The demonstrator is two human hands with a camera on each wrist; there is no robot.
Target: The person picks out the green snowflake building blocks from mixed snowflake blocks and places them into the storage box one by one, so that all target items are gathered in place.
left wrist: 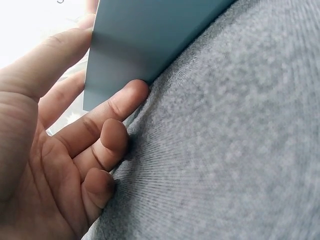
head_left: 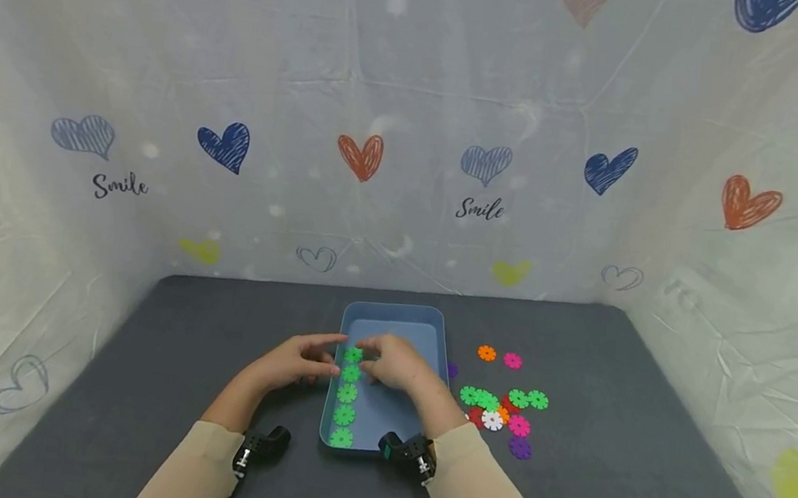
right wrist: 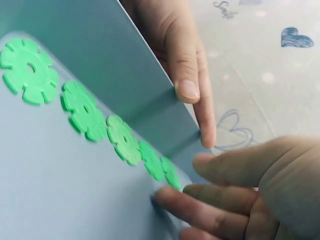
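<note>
A blue tray [head_left: 432,346] lies on the grey table. Several green snowflake discs [head_left: 347,395] lie flat in a row along its left wall [right wrist: 125,75]. My left hand [head_left: 327,361] holds that wall from outside, thumb [right wrist: 185,70] over the rim and fingers [left wrist: 120,102] against the outer side [left wrist: 145,40]. My right hand [head_left: 372,361] reaches into the tray with fairly straight fingers. Its fingertips [right wrist: 162,197] touch the farthest green disc [right wrist: 170,172] of the row [right wrist: 82,112].
Loose discs lie on the table right of the tray: green [head_left: 500,399], orange [head_left: 486,352], pink [head_left: 512,361], white [head_left: 492,419], purple [head_left: 520,447]. Heart-printed sheets wall the table at the back and both sides. Bare grey cloth [left wrist: 240,150] spreads left of the tray.
</note>
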